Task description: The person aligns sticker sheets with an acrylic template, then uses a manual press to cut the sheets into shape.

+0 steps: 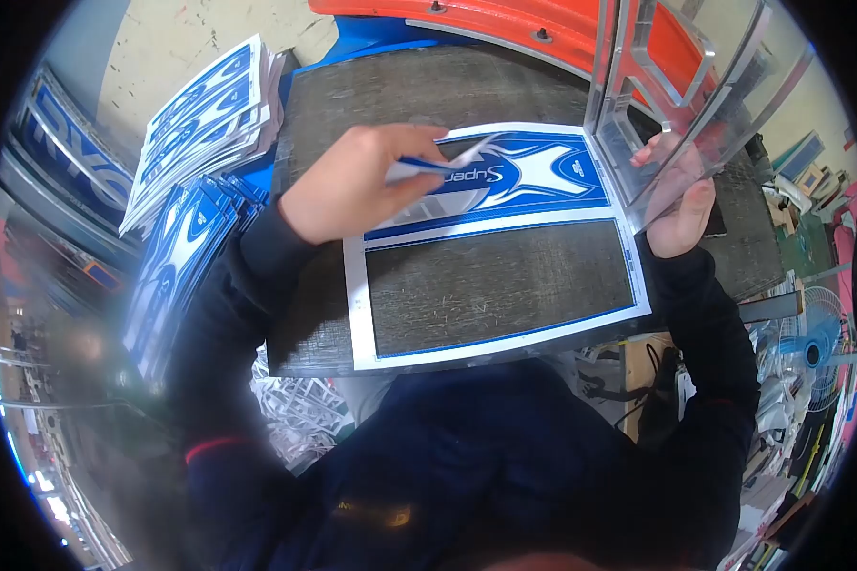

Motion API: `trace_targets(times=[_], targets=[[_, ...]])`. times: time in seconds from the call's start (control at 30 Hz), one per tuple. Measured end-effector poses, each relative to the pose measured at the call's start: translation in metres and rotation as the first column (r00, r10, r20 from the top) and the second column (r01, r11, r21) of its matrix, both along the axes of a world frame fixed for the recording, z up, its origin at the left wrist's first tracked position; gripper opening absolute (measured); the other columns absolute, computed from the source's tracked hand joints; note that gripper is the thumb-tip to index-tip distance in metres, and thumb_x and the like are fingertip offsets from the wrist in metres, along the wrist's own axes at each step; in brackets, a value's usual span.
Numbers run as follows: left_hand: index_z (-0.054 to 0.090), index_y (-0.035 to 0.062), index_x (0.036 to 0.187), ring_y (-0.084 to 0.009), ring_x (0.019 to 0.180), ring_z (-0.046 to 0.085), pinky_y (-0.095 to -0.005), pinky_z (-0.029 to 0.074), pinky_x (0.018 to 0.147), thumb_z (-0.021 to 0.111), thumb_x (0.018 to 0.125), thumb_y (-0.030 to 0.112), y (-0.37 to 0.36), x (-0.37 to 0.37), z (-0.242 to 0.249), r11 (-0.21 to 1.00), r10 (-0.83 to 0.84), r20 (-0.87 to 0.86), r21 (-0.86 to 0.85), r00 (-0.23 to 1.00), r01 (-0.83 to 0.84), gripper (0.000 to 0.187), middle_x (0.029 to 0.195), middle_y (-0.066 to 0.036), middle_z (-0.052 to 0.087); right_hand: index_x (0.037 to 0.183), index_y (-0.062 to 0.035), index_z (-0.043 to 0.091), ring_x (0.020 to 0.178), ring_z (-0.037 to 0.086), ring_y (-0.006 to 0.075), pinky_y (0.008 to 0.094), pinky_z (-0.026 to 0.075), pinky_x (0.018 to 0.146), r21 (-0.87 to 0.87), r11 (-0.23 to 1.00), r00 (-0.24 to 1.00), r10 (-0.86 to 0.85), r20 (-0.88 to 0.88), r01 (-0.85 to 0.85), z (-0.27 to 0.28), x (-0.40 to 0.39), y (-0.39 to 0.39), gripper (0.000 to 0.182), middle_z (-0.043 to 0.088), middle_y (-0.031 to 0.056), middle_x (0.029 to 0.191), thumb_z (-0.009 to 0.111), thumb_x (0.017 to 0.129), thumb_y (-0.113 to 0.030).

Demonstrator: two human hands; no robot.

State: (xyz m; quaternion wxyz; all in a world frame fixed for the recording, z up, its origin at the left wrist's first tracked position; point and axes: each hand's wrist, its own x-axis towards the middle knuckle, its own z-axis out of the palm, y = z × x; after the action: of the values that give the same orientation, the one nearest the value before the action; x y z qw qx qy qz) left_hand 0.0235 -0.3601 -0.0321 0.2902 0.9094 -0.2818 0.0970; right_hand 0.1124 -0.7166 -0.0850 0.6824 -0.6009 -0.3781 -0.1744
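Observation:
A printed blue and white sheet [543,176] lies on the dark board [333,95], with a rectangular cutout in its lower half. My left hand [362,176] pinches the upper left part of the blue printed piece, which is lifted and curled under the fingers. At the sheet's right edge, my right hand [678,195] is wrapped round a clear plastic frame [662,86] with thick edges, which stands tilted. Some of the right fingers show through the clear plastic.
A stack of printed sheets [205,124] is at the upper left, with a pile of cut blue pieces [186,238] below it. An orange-red machine part [505,24] runs behind the board. A blue fan [811,347] stands at the far right.

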Motion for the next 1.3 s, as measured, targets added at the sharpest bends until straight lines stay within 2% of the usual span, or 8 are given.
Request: trace_targets(times=[0.3, 0.43, 0.77, 0.83, 0.97, 1.1, 1.17, 1.3], targets=[[0.074, -0.0014, 0.108, -0.0267, 0.099, 0.072, -0.0323, 0.056, 0.089, 0.07, 0.09, 0.003, -0.011, -0.033, 0.004, 0.952, -0.238, -0.149, -0.234, 0.96, 0.2, 0.018, 0.116, -0.016, 0.073, 0.116, 0.0076, 0.056, 0.095, 0.062, 0.0204, 0.034, 0.047, 0.088, 0.043, 0.998, 0.999, 0.045, 0.01, -0.045, -0.002, 0.001, 0.002, 0.069, 0.064, 0.0139, 0.101, 0.045, 0.101, -0.059], [0.069, -0.0004, 0.099, -0.0064, 0.081, 0.061, -0.0213, 0.048, 0.073, 0.068, 0.098, 0.014, 0.007, -0.042, -0.005, 0.797, 0.145, -0.406, -0.492, 0.902, -0.35, 0.014, 0.088, -0.002, 0.07, 0.116, 0.0066, 0.056, 0.095, 0.062, 0.0198, 0.0327, 0.047, 0.088, 0.067, 0.996, 0.998, 0.065, -0.005, -0.064, -0.004, 0.002, 0.001, 0.069, 0.064, 0.0134, 0.101, 0.045, 0.101, -0.06], [0.067, 0.0005, 0.102, -0.0027, 0.078, 0.057, -0.0182, 0.044, 0.07, 0.064, 0.1, 0.013, 0.015, -0.043, -0.031, 0.708, 0.434, -0.217, -0.517, 0.874, -0.48, 0.014, 0.086, 0.002, 0.067, 0.121, 0.0017, 0.056, 0.095, 0.063, 0.017, 0.0315, 0.049, 0.085, 0.07, 0.989, 0.991, 0.133, -0.009, -0.132, -0.005, 0.008, -0.002, 0.067, 0.066, 0.0099, 0.101, 0.045, 0.101, -0.061], [0.066, 0.0028, 0.11, -0.0018, 0.075, 0.056, -0.0168, 0.042, 0.064, 0.062, 0.101, 0.016, 0.041, -0.044, -0.024, 0.469, 0.404, -0.382, -0.693, 0.831, -0.547, 0.016, 0.086, 0.002, 0.066, 0.121, 0.0036, 0.055, 0.095, 0.062, 0.0176, 0.0322, 0.048, 0.087, 0.022, 0.998, 0.998, 0.057, 0.04, -0.058, -0.007, 0.009, -0.003, 0.068, 0.065, 0.0109, 0.104, 0.046, 0.101, -0.061], [0.064, 0.0004, 0.118, -0.0096, 0.086, 0.063, -0.0221, 0.047, 0.069, 0.062, 0.098, 0.007, 0.088, -0.067, -0.026, 0.325, 0.724, -0.124, -0.806, 0.678, -0.494, 0.021, 0.102, -0.006, 0.067, 0.119, 0.0085, 0.054, 0.101, 0.058, 0.0195, 0.032, 0.041, 0.094, 0.112, 0.992, 0.998, 0.058, -0.035, -0.054, -0.008, 0.003, 0.002, 0.072, 0.061, 0.014, 0.107, 0.044, 0.1, -0.061], [0.061, -0.0013, 0.129, -0.0252, 0.107, 0.066, -0.0326, 0.051, 0.09, 0.052, 0.093, -0.01, 0.168, -0.141, 0.017, 0.508, 0.554, 0.75, 0.039, 0.361, -0.86, 0.038, 0.12, -0.017, 0.064, 0.125, 0.0085, 0.052, 0.103, 0.056, 0.0223, 0.0353, 0.04, 0.095, 0.081, 0.997, 0.999, -0.012, -0.032, 0.014, -0.016, 0.01, -0.007, 0.081, 0.061, 0.0127, 0.109, 0.038, 0.099, -0.067], [0.062, -0.0038, 0.121, -0.0083, 0.089, 0.064, -0.0217, 0.05, 0.075, 0.06, 0.101, 0.005, 0.187, -0.166, 0.032, 0.34, 0.78, -0.001, -0.839, 0.626, -0.425, 0.022, 0.103, -0.005, 0.069, 0.131, 0.0084, 0.049, 0.103, 0.056, 0.0238, 0.0368, 0.04, 0.095, 0.127, 0.991, 0.998, -0.028, -0.048, 0.034, -0.023, 0.016, -0.014, 0.086, 0.059, 0.0155, 0.115, 0.038, 0.097, -0.069], [0.06, -0.0003, 0.121, -0.0048, 0.088, 0.061, -0.0179, 0.048, 0.074, 0.063, 0.099, 0.008, 0.245, -0.246, 0.035, 0.311, 0.776, -0.272, -0.62, 0.569, -0.721, 0.023, 0.102, -0.002, 0.067, 0.125, 0.0101, 0.05, 0.101, 0.054, 0.0245, 0.0373, 0.04, 0.094, 0.016, 0.997, 0.997, -0.078, -0.03, 0.078, -0.01, 0.01, -0.011, 0.087, 0.056, 0.0161, 0.112, 0.035, 0.097, -0.071]])
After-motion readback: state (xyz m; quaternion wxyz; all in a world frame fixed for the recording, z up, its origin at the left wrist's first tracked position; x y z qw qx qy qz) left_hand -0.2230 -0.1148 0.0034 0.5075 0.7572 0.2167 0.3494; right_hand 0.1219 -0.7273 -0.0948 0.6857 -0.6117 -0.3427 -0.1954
